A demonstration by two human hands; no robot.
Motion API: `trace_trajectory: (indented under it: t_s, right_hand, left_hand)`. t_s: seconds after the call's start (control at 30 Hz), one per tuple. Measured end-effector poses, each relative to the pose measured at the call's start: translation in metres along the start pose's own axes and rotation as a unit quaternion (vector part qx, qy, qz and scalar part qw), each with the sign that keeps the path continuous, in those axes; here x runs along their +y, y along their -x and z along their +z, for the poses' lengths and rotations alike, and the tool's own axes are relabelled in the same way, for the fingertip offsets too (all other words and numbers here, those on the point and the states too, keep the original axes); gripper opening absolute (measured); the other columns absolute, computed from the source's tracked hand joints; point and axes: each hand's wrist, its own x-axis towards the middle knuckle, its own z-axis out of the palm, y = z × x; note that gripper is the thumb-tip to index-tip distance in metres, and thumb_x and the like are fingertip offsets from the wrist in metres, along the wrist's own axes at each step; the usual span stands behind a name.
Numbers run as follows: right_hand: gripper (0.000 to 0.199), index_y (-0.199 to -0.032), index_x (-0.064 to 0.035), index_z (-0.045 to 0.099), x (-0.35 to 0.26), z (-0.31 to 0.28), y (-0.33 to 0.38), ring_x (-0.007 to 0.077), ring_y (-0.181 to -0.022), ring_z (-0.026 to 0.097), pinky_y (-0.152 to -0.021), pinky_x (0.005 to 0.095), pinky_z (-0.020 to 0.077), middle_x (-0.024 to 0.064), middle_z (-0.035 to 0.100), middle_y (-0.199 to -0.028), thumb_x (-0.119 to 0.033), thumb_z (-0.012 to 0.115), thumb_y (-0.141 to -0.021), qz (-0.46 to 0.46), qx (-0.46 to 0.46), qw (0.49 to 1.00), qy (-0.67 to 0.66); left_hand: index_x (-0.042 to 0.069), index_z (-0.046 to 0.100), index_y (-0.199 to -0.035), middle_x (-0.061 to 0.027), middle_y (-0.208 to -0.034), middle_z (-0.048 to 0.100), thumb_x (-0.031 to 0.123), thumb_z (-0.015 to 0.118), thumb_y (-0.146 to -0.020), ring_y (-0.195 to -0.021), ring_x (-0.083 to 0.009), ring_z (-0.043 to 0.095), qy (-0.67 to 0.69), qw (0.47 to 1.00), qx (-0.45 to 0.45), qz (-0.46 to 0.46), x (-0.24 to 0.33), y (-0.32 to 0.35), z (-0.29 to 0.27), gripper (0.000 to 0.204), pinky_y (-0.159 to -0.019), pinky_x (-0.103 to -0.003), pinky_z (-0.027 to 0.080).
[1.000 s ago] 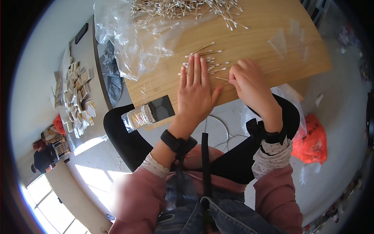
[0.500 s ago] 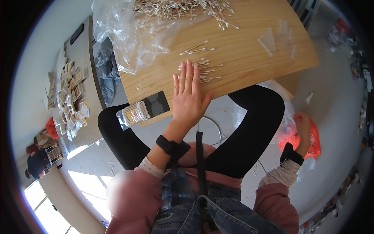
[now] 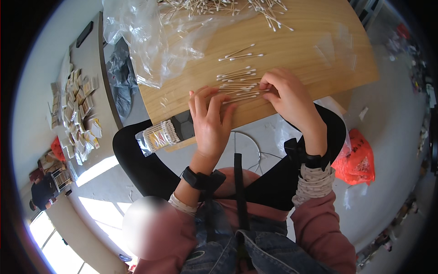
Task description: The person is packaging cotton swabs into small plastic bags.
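Several cotton swabs: a loose row of cotton swabs lies on the near part of the wooden tabletop, just in front of both hands, with three more swabs a little farther back.
Left hand: the left hand rests palm down on the near edge of the tabletop, fingers spread and flat, their tips at the near end of the swab row; it grips nothing.
Right hand: the right hand lies just right of the row, fingers curled and pinched together at the right ends of the swabs; whether a swab is actually held between them, I cannot tell.
Wrists: a dark band sits on each wrist, above pink sleeves with patterned cuffs.
Swab pile: a big heap of swabs covers the far edge of the tabletop.
Plastic: a crumpled clear plastic bag lies on the left part of the tabletop, touching the heap; small clear flat pouches lie to the right, well apart from the hands.
Packed bundle: a clear packet of swabs sits at the near left corner, beside the left hand.
Side table: a grey table to the left carries many small cards.
Floor: an orange bag lies on the floor at the right.
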Motion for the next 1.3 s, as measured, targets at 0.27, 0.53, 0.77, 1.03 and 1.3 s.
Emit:
trace_trajectory:
  t_s: [0.27,0.53,0.77,1.03,1.3]
  right_hand:
    - [0.014,-0.085,0.0000,0.054,0.009,0.000,0.004,0.0292,-0.081,0.055,-0.072,0.0375,0.0450,0.0113,0.056,-0.083,0.003,0.067,-0.081,-0.001,0.044,0.999,0.005]
    - [0.014,-0.087,-0.0007,0.053,0.011,-0.005,0.016,0.0271,-0.079,0.054,-0.072,0.0366,0.0440,0.0107,0.052,-0.084,0.002,0.066,-0.083,0.009,0.033,0.998,0.057]
    - [0.013,-0.083,-0.0027,0.051,0.010,-0.019,0.030,0.0324,-0.084,0.053,-0.075,0.0416,0.0427,0.0112,0.053,-0.082,-0.001,0.064,-0.083,0.016,0.034,0.999,0.004]
    - [0.012,-0.080,-0.0019,0.055,-0.008,0.013,0.019,0.0317,-0.082,0.053,-0.072,0.0409,0.0435,0.0098,0.053,-0.079,0.000,0.066,-0.079,-0.062,0.015,0.998,0.011]
    - [0.013,-0.081,-0.0014,0.057,-0.005,0.016,0.018,0.0258,-0.073,0.054,-0.065,0.0367,0.0435,0.0083,0.053,-0.077,0.004,0.069,-0.077,-0.035,0.023,0.997,-0.058]
  left_hand:
    - [0.006,0.067,-0.097,-0.0107,-0.117,0.058,0.008,0.079,-0.078,-0.118,-0.0351,0.051,0.002,1.000,0.006,-0.010,-0.003,0.002,0.002,0.022,-0.113,-0.055,0.029]
    - [0.008,0.068,-0.102,-0.0110,-0.117,0.055,0.009,0.076,-0.081,-0.120,-0.0357,0.050,-0.021,1.000,0.012,-0.010,-0.001,0.000,0.001,0.022,-0.111,-0.057,0.032]
    - [0.008,0.068,-0.098,-0.0103,-0.116,0.056,0.007,0.075,-0.081,-0.120,-0.0354,0.050,-0.016,1.000,0.012,0.000,-0.003,0.001,0.000,0.019,-0.111,-0.057,0.032]
    - [0.009,0.068,-0.094,-0.0101,-0.116,0.055,0.003,0.075,-0.078,-0.118,-0.0354,0.050,0.052,0.999,0.004,-0.010,-0.004,0.002,-0.007,0.018,-0.113,-0.057,0.027]
    - [0.007,0.066,-0.091,-0.0112,-0.116,0.052,0.004,0.073,-0.079,-0.116,-0.0352,0.049,-0.001,0.999,-0.047,-0.005,-0.001,-0.003,-0.014,0.015,-0.114,-0.058,0.026]
